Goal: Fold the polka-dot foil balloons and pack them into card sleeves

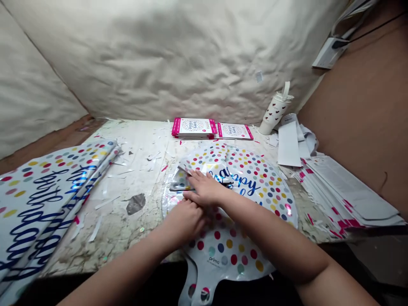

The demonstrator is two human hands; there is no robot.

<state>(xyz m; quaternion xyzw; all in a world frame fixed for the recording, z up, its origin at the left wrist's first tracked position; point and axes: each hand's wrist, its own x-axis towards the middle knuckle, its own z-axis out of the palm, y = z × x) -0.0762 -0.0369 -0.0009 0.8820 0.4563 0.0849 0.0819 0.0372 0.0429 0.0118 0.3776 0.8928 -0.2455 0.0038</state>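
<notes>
Well left of the fingers, a pile of flat polka-dot birthday foil balloons (41, 204) on a scrap-strewn workbench (105, 242); closer to the fingers, a crumpled grey foil scrap (136, 204). Under both hands, a round polka-dot foil balloon (255, 182), its near-left part folded over toward the middle. Left hand (184, 221): fingers curled together against the foil, tips hidden beneath the right hand, any pinch impossible to tell. Right hand (205, 190): fingers (195, 180) extended side by side, pressed flat on a folded silver flap (180, 182). Beyond the fingertips, a stack of pink-edged balloon packets (194, 128) and a single packet (235, 131). Right of the fingers, a white heart-print cup (274, 112), white paper strips (288, 144), and a fanned pile of pink-edged sheets (347, 195).
</notes>
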